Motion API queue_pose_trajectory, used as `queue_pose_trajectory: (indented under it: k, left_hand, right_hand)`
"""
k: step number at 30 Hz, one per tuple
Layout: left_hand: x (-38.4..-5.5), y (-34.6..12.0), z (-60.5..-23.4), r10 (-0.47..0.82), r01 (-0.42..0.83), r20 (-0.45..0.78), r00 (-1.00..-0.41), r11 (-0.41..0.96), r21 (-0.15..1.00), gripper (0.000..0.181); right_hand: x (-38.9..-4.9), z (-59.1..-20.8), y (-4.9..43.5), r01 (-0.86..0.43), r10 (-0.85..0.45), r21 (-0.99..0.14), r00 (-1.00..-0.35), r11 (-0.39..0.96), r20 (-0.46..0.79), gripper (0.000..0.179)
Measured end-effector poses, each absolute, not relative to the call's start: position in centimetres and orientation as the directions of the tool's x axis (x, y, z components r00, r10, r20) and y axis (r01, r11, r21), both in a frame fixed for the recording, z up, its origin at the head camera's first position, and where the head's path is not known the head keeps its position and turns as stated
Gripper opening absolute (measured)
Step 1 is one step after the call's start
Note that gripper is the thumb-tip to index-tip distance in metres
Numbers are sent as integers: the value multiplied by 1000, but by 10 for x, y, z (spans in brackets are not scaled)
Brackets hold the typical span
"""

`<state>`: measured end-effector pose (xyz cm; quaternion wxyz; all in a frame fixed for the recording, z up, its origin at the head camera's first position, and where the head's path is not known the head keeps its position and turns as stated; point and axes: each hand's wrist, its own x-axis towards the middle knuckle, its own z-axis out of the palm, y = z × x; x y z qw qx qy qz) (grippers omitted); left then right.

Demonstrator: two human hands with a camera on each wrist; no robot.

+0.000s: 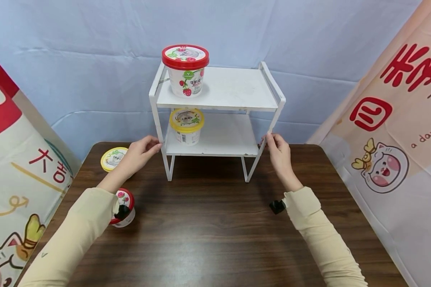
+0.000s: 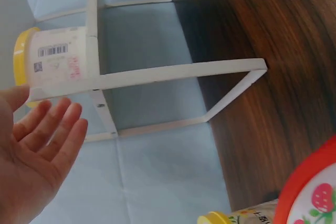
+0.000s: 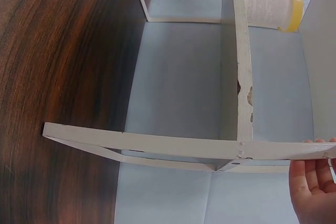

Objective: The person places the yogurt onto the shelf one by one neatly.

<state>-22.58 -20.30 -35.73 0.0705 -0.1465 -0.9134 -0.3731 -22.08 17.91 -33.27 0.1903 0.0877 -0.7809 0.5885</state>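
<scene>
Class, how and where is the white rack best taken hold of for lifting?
Probably by both front side posts, one hand from each outer side. They are slim bars that fingers can curl round, as the right hand does; holding both should keep the rack level, since the red-lidded tub and yellow-lidded tub stand towards its left.

Brown table (image 1: 201, 239), white shelf (image 1: 233, 87), seemingly two tubs (image 1: 129, 217)
</scene>
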Motion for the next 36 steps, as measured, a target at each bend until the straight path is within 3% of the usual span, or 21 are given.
queue_pose_trajectory:
  k: [11, 26, 36]
  left_hand:
    - [-221, -215, -369, 333, 358, 147, -932, 765, 535, 25]
    - [-209, -228, -378, 402, 425, 143, -904, 819, 385, 21]
    - [-199, -238, -383, 407, 427, 134, -903, 829, 361, 21]
  right_hand:
    - [-220, -333, 178, -363, 85, -881, -911, 303, 404, 32]
    - [-219, -331, 178, -353, 97, -888, -913, 293, 395, 33]
    - [-220, -331, 177, -347, 102, -891, -915, 292, 390, 34]
